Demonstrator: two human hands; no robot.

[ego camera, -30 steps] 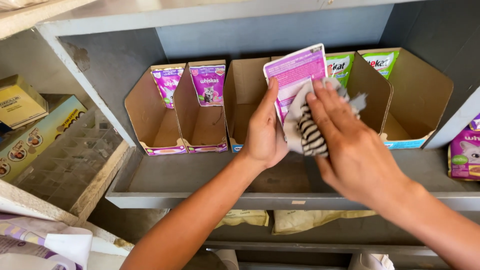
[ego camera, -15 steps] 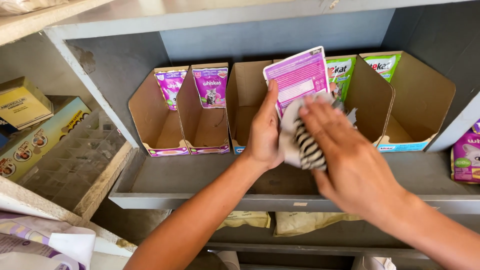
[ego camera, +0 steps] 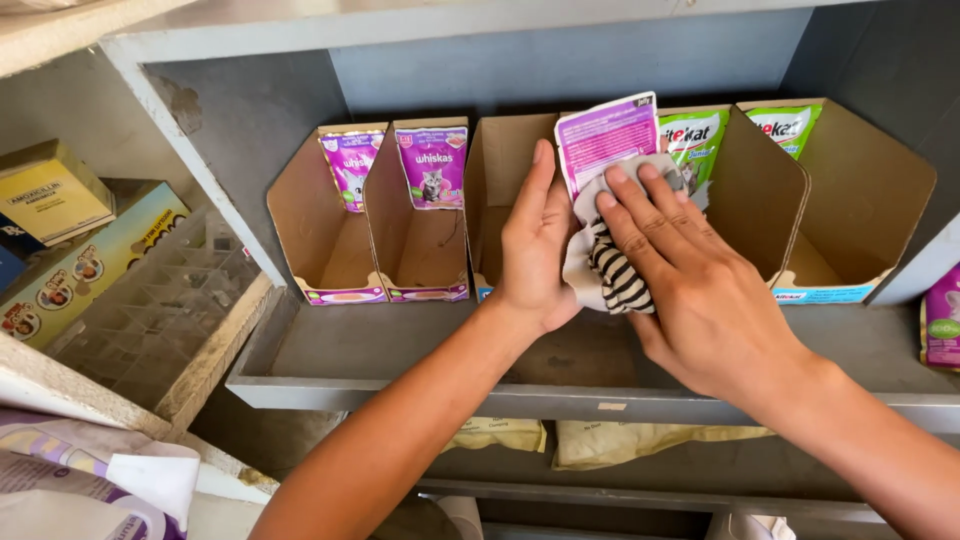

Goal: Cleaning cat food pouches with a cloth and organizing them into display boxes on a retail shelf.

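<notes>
Head view looks down on a purple pet-food pouch (ego camera: pixel 607 140) held upright in front of the open cardboard boxes, above the middle of the grey shelf (ego camera: pixel 400 350). Left hand (ego camera: pixel 535 245) grips the pouch along its left edge, fingers straight up against it and thumb hidden behind. Right hand (ego camera: pixel 690 285) presses a black-and-white striped cloth (ego camera: pixel 612 272) flat against the pouch's front, fingers spread and extended over the fabric rather than curled.

Behind the pouch stands an empty cardboard box (ego camera: pixel 500 200). Toward the shelf's left end, two boxes each hold a purple pouch (ego camera: pixel 432 165) standing at the back. Toward the right end, two larger boxes hold green pouches (ego camera: pixel 692 140). At the shelf's far right edge another purple pouch (ego camera: pixel 942 315) shows partly. Left of the shelf sit a yellow carton (ego camera: pixel 50 195) and a clear plastic tray (ego camera: pixel 150 310).
</notes>
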